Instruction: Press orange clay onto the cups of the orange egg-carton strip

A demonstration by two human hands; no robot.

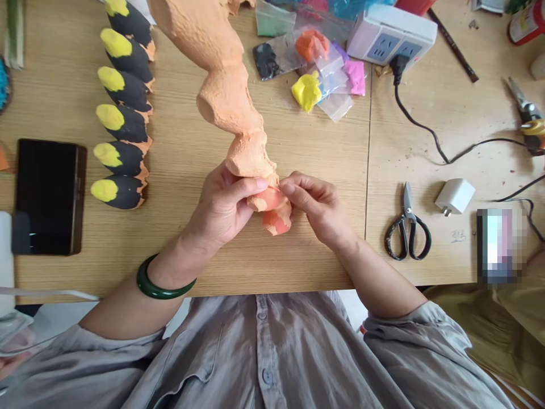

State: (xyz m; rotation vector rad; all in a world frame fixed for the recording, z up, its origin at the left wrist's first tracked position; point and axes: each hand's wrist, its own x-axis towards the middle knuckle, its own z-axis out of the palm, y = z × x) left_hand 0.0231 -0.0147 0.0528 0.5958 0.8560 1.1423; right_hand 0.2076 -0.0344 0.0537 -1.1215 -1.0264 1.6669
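A long, bumpy peach piece [230, 96] stretches away over the wooden surface [264, 267], its near end tinted reddish-orange. At that near end, the left hand [217, 210], with a dark green bangle [145, 278] on its wrist, grips the peach piece between thumb and fingers. The right hand [319, 207] pinches thumb and forefinger together at the piece's right edge. Right of the peach piece's near end lie black-handled scissors [409, 213] and, beyond them, a white adapter [453, 196]. Well to its left sits a black device [45, 196]; between them, a row of black-and-yellow lobes [128, 91] runs alongside. Farther off, right of the piece, are yellow clay [306, 92], orange clay [312, 45] and a white power strip [394, 28].
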